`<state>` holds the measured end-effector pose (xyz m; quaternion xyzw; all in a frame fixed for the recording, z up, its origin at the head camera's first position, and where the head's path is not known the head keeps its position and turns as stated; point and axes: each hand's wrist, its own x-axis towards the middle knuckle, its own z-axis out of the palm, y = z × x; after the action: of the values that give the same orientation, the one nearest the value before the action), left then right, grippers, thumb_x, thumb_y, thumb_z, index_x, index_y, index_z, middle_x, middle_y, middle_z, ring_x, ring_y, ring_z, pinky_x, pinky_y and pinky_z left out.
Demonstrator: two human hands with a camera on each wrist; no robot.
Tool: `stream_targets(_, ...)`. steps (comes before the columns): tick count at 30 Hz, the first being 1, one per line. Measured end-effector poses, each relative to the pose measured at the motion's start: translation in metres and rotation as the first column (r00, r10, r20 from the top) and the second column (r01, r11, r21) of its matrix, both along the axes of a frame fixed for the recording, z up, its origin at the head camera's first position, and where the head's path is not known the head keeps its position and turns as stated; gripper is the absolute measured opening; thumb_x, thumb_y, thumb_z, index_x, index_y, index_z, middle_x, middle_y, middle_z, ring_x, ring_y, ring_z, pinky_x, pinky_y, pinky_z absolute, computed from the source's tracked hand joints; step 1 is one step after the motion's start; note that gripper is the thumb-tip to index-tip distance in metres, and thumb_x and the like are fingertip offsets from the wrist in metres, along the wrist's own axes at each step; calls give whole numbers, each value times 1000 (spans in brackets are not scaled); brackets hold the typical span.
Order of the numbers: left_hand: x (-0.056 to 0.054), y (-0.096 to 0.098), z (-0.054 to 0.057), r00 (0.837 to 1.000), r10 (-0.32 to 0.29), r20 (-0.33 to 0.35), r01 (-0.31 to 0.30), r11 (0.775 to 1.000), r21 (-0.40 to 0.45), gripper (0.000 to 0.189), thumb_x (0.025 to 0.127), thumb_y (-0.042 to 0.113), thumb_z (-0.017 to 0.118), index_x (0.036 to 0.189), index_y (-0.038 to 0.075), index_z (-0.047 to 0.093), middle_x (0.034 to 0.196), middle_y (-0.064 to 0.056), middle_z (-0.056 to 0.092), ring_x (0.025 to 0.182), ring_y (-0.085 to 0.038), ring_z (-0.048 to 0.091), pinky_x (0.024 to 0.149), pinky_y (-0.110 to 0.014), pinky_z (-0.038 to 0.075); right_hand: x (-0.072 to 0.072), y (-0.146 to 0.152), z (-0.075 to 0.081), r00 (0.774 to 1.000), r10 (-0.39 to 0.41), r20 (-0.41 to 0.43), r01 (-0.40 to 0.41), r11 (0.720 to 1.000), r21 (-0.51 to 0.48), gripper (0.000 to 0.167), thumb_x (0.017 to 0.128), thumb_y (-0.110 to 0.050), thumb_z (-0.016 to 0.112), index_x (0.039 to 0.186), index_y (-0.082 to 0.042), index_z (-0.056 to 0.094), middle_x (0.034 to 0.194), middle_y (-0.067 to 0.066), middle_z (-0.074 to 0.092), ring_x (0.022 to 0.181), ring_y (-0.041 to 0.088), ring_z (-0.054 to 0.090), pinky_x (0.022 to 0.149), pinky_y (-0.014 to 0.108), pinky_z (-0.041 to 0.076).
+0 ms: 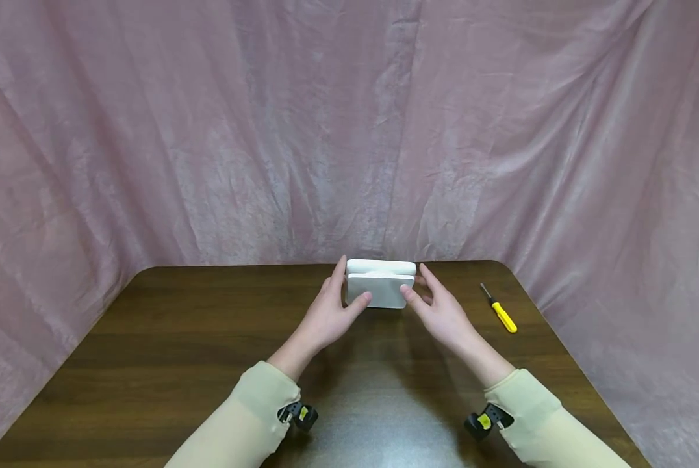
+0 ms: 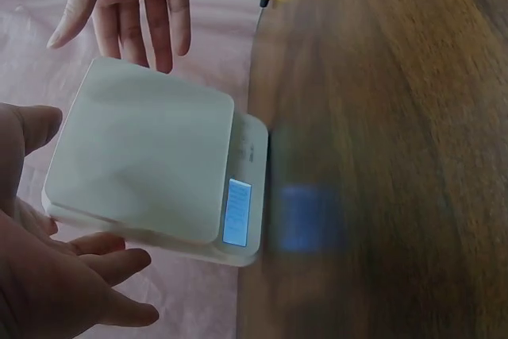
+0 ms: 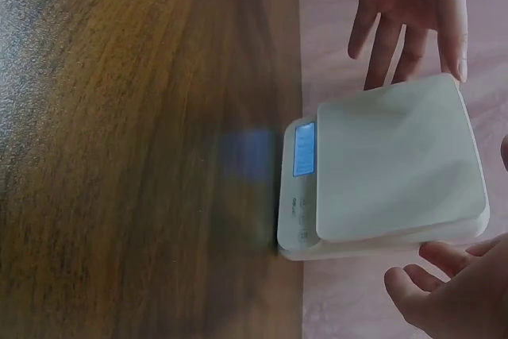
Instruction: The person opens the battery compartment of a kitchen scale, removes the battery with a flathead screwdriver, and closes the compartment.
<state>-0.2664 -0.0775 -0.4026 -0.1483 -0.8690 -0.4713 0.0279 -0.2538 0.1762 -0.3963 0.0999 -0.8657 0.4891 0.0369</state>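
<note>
A white kitchen scale (image 1: 379,296) stands on its edge at the table's far side, its weighing plate facing me. In the left wrist view, its lit display (image 2: 237,212) is at the end nearest the wood; the digits are too blurred to read. My left hand (image 1: 330,312) is at the scale's left side, its fingers extended along the edge and its thumb in front. Opposite it, my right hand (image 1: 443,313) has its fingers spread beside the right edge, thumb before the plate. Fingertips are close to the scale's edges; whether they touch I cannot tell.
A yellow-handled screwdriver (image 1: 503,316) lies on the right part of the brown wooden table (image 1: 180,338). A pink curtain (image 1: 326,130) hangs right behind the table's far edge. The display casts a blue reflection onto the wood.
</note>
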Motion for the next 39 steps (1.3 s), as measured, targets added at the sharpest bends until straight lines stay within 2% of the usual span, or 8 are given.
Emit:
stream_targets(4, 1, -3, -2, 1000, 2, 11, -1, 1000, -21, 99, 108, 49, 71, 180, 23, 8, 169, -19, 40, 149, -38, 51, 117, -60, 45, 0, -2, -3, 1000, 16, -17, -16, 1000, -3, 84, 115, -47, 61, 175, -2, 24, 168, 27, 43, 149, 48, 51, 120, 59, 44)
stream_targets(8, 2, -7, -3, 1000, 5, 2, -5, 999, -50, 99, 108, 50, 71, 180, 22, 9, 173, -19, 37, 157, -44, 42, 121, -66, 40, 1, -4, -4, 999, 32, -39, -32, 999, -7, 79, 114, -45, 62, 174, -3, 31, 170, 27, 39, 154, 47, 45, 122, 58, 41)
stream_targets(11, 4, -9, -2, 1000, 8, -3, -8, 998, -68, 97, 108, 51, 70, 180, 23, 11, 176, -16, 36, 160, -46, 36, 122, -68, 36, 2, -4, -4, 999, 36, -39, -37, 999, -12, 78, 114, -44, 64, 173, -3, 33, 170, 27, 40, 152, 48, 47, 121, 58, 43)
stream_targets(15, 6, -11, -2, 1000, 2, -18, -4, 997, -75, 94, 108, 49, 71, 179, 23, 15, 172, -15, 45, 157, -42, 41, 122, -67, 38, 4, -4, -4, 999, 45, -29, -46, 999, -16, 76, 115, -43, 62, 172, -2, 34, 168, 27, 45, 147, 48, 54, 119, 59, 45)
stream_targets(19, 8, -14, -2, 999, -5, -33, 2, 997, -75, 92, 108, 49, 71, 179, 23, 18, 163, -21, 55, 152, -42, 49, 121, -69, 37, 6, -4, -4, 1000, 29, -6, -29, 1000, 6, 74, 115, -44, 61, 170, 0, 37, 164, 26, 51, 144, 46, 57, 117, 56, 47)
stream_targets(25, 8, -17, -4, 999, -18, -34, 14, 996, -92, 91, 109, 48, 69, 179, 21, 17, 159, -23, 57, 151, -38, 53, 129, -70, 18, 6, -4, -7, 1000, 0, 0, 0, 999, 51, 72, 115, -44, 61, 167, 3, 43, 160, 27, 55, 142, 43, 61, 117, 56, 48)
stream_targets(31, 7, -19, -8, 999, -9, -49, 3, 991, -133, 90, 108, 45, 71, 178, 18, 21, 155, -23, 62, 146, -41, 57, 128, -70, 20, 5, -5, -15, 1000, 0, -16, 1, 995, 96, 74, 114, -46, 62, 164, 7, 46, 156, 26, 60, 139, 40, 64, 117, 57, 47)
stream_targets(39, 8, -22, -14, 998, -23, -50, 14, 986, -165, 89, 108, 44, 71, 177, 14, 23, 157, -20, 61, 145, -37, 59, 128, -73, 17, 5, -7, -22, 1000, 23, -21, -20, 992, 122, 71, 114, -42, 65, 161, 9, 49, 149, 23, 66, 139, 37, 64, 117, 57, 46)
